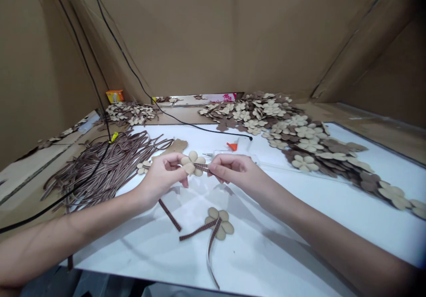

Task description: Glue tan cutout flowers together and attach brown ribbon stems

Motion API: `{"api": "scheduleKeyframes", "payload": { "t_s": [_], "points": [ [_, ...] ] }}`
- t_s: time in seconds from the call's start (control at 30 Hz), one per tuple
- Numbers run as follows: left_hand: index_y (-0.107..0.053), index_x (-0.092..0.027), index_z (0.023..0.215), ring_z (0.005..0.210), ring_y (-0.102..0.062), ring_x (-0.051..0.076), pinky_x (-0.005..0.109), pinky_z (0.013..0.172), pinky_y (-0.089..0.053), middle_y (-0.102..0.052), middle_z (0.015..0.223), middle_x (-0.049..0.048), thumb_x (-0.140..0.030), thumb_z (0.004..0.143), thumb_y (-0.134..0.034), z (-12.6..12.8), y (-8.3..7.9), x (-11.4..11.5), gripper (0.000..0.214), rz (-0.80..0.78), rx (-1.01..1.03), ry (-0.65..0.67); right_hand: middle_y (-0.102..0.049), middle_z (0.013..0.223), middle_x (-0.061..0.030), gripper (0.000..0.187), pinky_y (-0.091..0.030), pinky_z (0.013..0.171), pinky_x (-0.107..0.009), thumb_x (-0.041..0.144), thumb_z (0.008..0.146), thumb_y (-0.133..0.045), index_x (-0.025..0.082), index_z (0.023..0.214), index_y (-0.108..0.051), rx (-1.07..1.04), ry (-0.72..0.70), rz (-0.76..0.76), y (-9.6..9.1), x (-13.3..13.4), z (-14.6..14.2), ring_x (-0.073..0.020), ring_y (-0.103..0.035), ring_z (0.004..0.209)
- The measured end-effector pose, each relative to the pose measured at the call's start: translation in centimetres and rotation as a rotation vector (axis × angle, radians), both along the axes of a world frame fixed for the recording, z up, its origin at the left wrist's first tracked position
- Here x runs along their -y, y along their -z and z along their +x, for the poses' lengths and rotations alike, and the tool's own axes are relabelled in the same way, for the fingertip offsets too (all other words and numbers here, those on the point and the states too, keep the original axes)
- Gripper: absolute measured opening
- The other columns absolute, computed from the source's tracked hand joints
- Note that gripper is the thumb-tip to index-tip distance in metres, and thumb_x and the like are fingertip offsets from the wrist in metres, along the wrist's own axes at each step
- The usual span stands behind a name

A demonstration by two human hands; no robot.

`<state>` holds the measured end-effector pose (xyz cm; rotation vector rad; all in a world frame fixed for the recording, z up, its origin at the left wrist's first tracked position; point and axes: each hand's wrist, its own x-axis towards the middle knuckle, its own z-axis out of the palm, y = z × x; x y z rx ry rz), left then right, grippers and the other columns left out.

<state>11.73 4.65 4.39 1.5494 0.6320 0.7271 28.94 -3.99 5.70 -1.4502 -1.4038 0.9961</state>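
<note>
Held flower: a beige five-petal felt flower (190,163), upright between both sets of fingers, above the table.
Ribbon in hand: a narrow brown checked ribbon strip (202,168) lying across the flower's middle, its end running into the right fingers.
Left hand (161,179): fingers curled and pinching the flower's left petals, thumb toward the camera.
Right hand (234,172): fingers and thumb pressed together, pinching the ribbon strip against the flower.
Just below the fingers: a loose brown ribbon piece (169,215) lying on the white table (282,230).
Further below the fingers: a second beige felt flower (219,223) with two brown ribbon strips (199,230) crossing it, one trailing toward the table's near edge.
Left of the left fingers: a small beige felt flower (143,167) beside a large heap of brown striped ribbon strips (106,168).
Ahead of the fingers: a clear plastic item with an orange tip (232,146) and a tan cardboard scrap (176,146).
Right of and beyond the fingers: a long spread of beige and brown felt flowers (299,144).
Far beyond the fingers: another felt flower pile (131,113), a black cable (199,126), a yellow-orange packet (115,96) and brown cardboard walls (226,35).
</note>
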Motion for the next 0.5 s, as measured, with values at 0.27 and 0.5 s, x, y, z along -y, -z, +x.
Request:
{"api": "scheduleKeyframes", "payload": {
  "t_s": [0.27,0.5],
  "points": [
    [-0.058,-0.014,0.068,0.05,-0.053,0.008,0.021,0.053,-0.044,-0.064,0.067,-0.0005,-0.035,0.065,-0.074,-0.02,0.03,-0.04,0.027,-0.001,0.012,0.04,-0.043,0.057,0.003,0.03,-0.024,0.048,-0.025,0.045,0.078,-0.057,0.016,0.068,-0.06,-0.018,0.008,0.003,-0.23,-0.08,0.05,-0.0101,-0.037,0.054],
    [-0.058,-0.013,0.069,0.05,-0.053,0.007,0.02,0.051,-0.045,-0.063,0.07,-0.0006,-0.034,0.069,-0.072,-0.01,0.06,0.01,0.025,-0.022,0.021,0.072,-0.046,0.058,0.0027,0.03,-0.023,0.048,-0.024,0.044,0.075,-0.059,0.015,0.067,-0.06,-0.054,0.02,0.006,-0.2,-0.28,0.19,-0.0096,-0.038,0.054]
  ]
}}
